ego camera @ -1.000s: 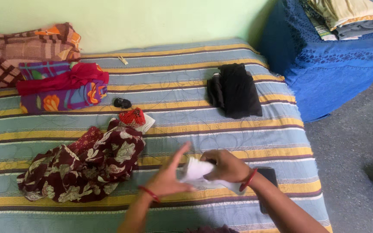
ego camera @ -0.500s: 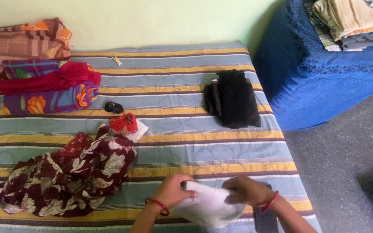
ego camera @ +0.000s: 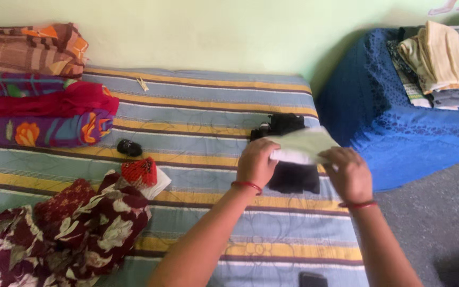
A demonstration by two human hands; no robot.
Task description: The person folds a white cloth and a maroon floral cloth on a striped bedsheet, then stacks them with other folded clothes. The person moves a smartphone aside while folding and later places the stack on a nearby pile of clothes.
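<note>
- Head view: left hand (ego camera: 256, 162) and right hand (ego camera: 348, 172) both grip the folded pale cloth (ego camera: 301, 146) above the black pile (ego camera: 292, 175).
- Keep edges squared and lower it flat onto the pile.

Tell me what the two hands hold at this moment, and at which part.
Both hold one folded pale cloth above the black folded garment: the left hand grips its left end, the right hand its right end.

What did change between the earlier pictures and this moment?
Both hands, left hand and right hand, carried the folded white cloth from the bed's near edge up over the black garment pile, still gripping it. The floral maroon cloth stayed put.
</note>
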